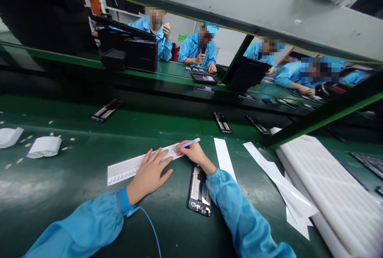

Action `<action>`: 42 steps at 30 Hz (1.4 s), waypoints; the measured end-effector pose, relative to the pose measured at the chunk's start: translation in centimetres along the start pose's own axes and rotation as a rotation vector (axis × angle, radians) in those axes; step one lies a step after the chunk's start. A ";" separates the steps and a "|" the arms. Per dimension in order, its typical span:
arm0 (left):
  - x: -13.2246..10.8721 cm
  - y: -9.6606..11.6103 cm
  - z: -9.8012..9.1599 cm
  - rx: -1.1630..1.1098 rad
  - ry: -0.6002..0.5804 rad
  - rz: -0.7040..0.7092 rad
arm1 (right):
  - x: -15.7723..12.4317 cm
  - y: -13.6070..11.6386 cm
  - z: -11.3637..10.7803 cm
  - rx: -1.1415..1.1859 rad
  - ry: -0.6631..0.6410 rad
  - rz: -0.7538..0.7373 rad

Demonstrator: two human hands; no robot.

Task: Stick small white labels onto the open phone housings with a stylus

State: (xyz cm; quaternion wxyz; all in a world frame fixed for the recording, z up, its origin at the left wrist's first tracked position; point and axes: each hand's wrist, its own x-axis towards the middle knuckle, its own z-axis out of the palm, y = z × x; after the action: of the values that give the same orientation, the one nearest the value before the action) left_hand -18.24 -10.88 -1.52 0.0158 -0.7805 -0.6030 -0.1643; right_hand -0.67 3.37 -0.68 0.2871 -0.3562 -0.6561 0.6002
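Nearest the viewer, a blue wrist strap [123, 201] with a thin blue cord [151, 226] sits at the left cuff. The left hand [149, 174] lies palm-down, fingers spread, pressing on the right part of a white label sheet [125, 168] that lies flat on the green bench [74, 194]. An opened phone chassis [200, 192] lies just right of this hand, partly under the right wrist. The right hand [194, 154] pinches a blue pen-like tool [190, 143] between thumb and fingers, with its lower end on the right end of the sheet. Beside it, to the right, lie 1 perforated white strip [224, 158], loose white backing strips [278, 178] and stacked white foam trays [329, 186]. At far left rest 2 folded white papers [44, 146]. Beyond, 3 more chassis [222, 122] lie on the belt. Farthest off, people in blue coats [197, 48] sit at the opposite bench.
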 end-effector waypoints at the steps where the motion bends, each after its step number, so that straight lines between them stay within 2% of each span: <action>1: 0.0 0.0 0.0 0.002 0.000 0.002 | 0.0 0.0 0.0 0.018 0.002 0.008; 7: 0.0 -0.1 0.0 0.005 0.013 0.015 | 0.0 -0.5 0.0 0.088 0.046 0.017; 11: 0.1 -0.1 -0.5 0.015 0.026 0.027 | -2.3 -2.3 -0.1 0.121 0.197 -0.024; 15: -0.3 1.0 -1.3 -0.033 0.093 0.100 | -9.1 -2.7 -0.8 0.101 0.398 -0.015; 19: -1.5 4.5 -1.7 -0.193 0.054 0.271 | -17.6 -0.4 -1.0 0.068 0.571 0.033; 21: -2.2 6.4 -1.7 -0.274 0.002 0.352 | -20.7 0.8 -0.6 0.029 0.598 0.062; 23: -2.6 7.9 -1.6 -0.326 -0.040 0.397 | -22.5 1.4 -0.2 -0.016 0.585 0.075; 26: -2.7 8.8 -1.4 -0.346 -0.068 0.426 | -23.1 1.5 0.3 -0.064 0.549 0.068; 36: -2.6 8.5 -1.4 -0.345 -0.087 0.455 | -22.6 1.0 1.7 -0.103 0.515 0.040; 42: -2.7 8.4 -1.4 -0.348 -0.120 0.456 | -22.6 1.0 1.7 -0.059 0.535 0.077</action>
State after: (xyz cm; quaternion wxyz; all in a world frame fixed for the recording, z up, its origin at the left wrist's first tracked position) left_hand -11.19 -15.96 0.50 -0.1173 -0.8951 -0.3748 -0.2110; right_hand 11.18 -15.94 -0.72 0.4168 -0.5351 -0.5601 0.4757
